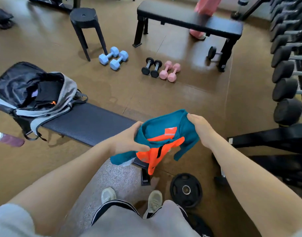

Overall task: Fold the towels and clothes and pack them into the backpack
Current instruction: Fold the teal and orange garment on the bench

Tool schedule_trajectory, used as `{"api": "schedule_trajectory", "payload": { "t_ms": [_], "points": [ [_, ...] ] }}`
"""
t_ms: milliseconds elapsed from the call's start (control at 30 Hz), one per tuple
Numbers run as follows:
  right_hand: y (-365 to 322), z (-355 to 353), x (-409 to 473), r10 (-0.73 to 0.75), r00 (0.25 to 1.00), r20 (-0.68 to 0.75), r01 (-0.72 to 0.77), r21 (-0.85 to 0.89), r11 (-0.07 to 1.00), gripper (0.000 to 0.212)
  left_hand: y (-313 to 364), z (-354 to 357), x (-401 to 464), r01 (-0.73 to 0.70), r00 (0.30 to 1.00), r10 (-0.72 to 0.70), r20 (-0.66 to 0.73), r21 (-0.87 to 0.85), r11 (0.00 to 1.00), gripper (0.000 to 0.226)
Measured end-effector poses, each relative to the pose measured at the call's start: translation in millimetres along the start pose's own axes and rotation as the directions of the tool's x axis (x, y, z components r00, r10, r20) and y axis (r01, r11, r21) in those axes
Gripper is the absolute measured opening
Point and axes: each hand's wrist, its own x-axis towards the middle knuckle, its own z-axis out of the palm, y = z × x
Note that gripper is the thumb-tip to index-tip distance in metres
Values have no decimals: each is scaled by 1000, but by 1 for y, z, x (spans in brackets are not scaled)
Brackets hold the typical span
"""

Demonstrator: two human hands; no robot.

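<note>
Nearest the camera, grey shorts and two pale shoes [108, 195] fill the bottom edge, the forearms reaching out above them. The left hand [129, 140] pinches one shoulder of a teal and orange shirt [161, 141], thumb on top, its fingers partly buried in the cloth; the right hand [200, 127] grips the other shoulder, its fingertips hidden behind the fabric. The shirt hangs in the air over the near end of the dark padded bench [88, 124], its lower hem drooping past the edge and covering the bench's end. A black weight plate [186, 189] lies on the floor just beside the right shoe. Farther along the bench sits the open grey backpack [35, 93], dark folded items inside that are hard to tell apart. Beyond, blue dumbbells [113, 58], black ones and pink dumbbells [170, 71] rest on the floor.
</note>
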Motion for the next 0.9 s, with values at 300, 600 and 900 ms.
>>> {"api": "schedule_trajectory", "payload": {
  "t_ms": [300, 600, 900],
  "points": [
    [37, -93, -45, -39, 999, -31, 34, -149, 988, 19, 34, 78, 36, 67, 991, -69, 111, 17, 998, 38],
    [-9, -40, 22, -373, 924, -91, 295, -452, 842, 10, 19, 50, 18, -50, 922, -37, -386, -213, 976, 23],
    [4, 134, 163, -429, 887, 170, 343, -865, 367, 23, -121, -63, 34, 404, 652, -284, -702, 5, 915, 28]
  ]
}}
